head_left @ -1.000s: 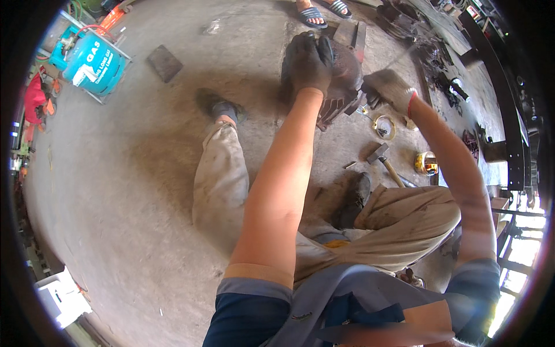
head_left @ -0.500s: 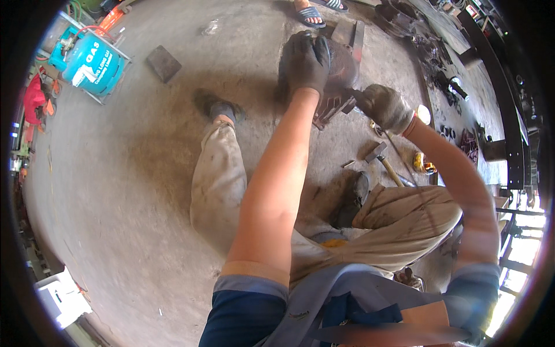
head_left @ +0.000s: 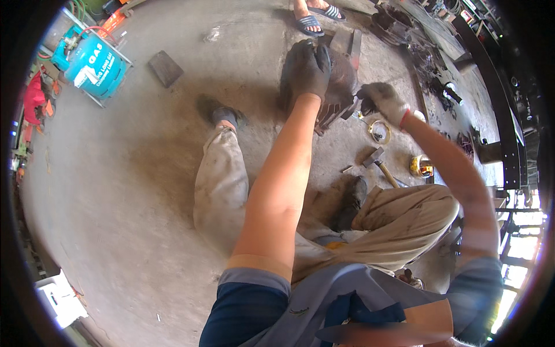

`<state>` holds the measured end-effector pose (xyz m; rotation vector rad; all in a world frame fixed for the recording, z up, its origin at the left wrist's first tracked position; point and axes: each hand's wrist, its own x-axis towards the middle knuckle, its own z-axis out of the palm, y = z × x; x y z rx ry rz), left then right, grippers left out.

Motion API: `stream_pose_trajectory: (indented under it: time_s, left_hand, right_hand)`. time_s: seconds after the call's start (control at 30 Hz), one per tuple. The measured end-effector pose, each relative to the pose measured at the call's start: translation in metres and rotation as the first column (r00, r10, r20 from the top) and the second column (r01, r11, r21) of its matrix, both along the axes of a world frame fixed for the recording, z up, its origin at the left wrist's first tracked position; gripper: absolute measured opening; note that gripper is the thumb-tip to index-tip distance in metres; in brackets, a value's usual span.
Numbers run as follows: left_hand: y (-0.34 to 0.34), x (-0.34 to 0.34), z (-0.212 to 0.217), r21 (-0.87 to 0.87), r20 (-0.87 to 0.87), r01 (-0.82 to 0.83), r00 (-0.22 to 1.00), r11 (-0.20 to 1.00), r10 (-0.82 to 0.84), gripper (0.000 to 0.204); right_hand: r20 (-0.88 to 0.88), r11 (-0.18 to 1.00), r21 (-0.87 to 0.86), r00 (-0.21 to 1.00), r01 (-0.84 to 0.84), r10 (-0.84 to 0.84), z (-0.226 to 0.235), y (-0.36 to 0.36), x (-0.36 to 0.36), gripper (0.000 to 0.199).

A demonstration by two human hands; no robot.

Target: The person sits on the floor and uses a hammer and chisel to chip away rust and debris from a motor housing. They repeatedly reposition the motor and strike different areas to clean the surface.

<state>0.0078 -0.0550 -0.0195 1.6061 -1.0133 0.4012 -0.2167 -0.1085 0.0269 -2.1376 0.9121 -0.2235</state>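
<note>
A dark, rusty, rounded metal housing [head_left: 343, 78] with ribs along its near side rests on the floor ahead of me. My left hand [head_left: 307, 70], in a dark work glove, is clasped over its left part. Its fingertips are partly hidden. To the right of the housing, my right hand [head_left: 384, 103], in a dirty grey glove, is curled closed. Something dark shows by its fingers near the housing's ribbed edge, too unclear to name. A pale ring [head_left: 380, 132] lies on the floor just below this hand.
A hammer [head_left: 377, 159] and a yellow tub [head_left: 421, 166] lie near my bent right leg. Greasy metal parts [head_left: 430, 69] spread along the right. Another person's sandalled foot [head_left: 310, 25] stands beyond the housing. A blue gas cylinder [head_left: 95, 63] and flat dark block [head_left: 166, 68] are left.
The view has shifted slightly. My right hand has turned and moved a little up and left, uncovering more of the ring. My left hand stays on the housing.
</note>
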Motion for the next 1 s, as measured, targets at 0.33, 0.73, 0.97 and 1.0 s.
stream_pose_trajectory:
  time_s: [0.33, 0.73, 0.97, 1.0]
  left_hand:
    - [0.002, -0.001, -0.002, -0.037, 0.004, 0.061, 0.998, 0.997, -0.061, 0.033]
    - [-0.005, -0.005, -0.006, -0.050, 0.092, -0.078, 0.992, 0.996, 0.083, 0.030]
    - [0.000, 0.001, -0.001, -0.022, 0.066, -0.012, 0.998, 1.000, 0.014, 0.028]
    - [0.000, 0.001, -0.001, 0.016, 0.036, 0.012, 0.999, 1.000, -0.012, 0.028]
  right_hand:
    - [-0.640, 0.541, -0.555, 0.740, -0.632, 0.208, 0.021, 0.001, 0.049, 0.024]
    - [0.232, 0.686, 0.502, 0.682, 0.527, -0.693, -0.020, 0.055, 0.015, 0.033]
    - [0.084, 0.848, -0.444, 0.956, 0.289, -0.282, -0.026, 0.039, 0.018, 0.037]
    - [-0.011, 0.762, -0.641, 0.992, 0.092, -0.129, -0.018, 0.033, 0.019, 0.032]
